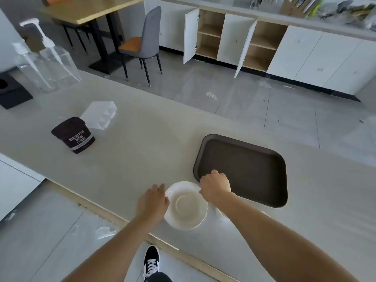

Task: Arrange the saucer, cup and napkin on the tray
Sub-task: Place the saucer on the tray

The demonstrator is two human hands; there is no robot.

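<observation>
A white saucer point(186, 206) lies near the front edge of the pale counter, just left of a dark brown tray point(244, 169). My left hand point(152, 202) grips the saucer's left rim. My right hand point(215, 186) holds its right rim, with the knuckles over the tray's near-left corner. A bit of a white object, perhaps the cup point(220, 213), shows under my right forearm, mostly hidden. I see no napkin.
A dark Hershey's cocoa tub point(74, 135) lies tipped over at the left, next to a clear plastic container point(99, 117). Two clear pump bottles point(50, 64) stand at the far left. A black box point(12, 92) sits beside them.
</observation>
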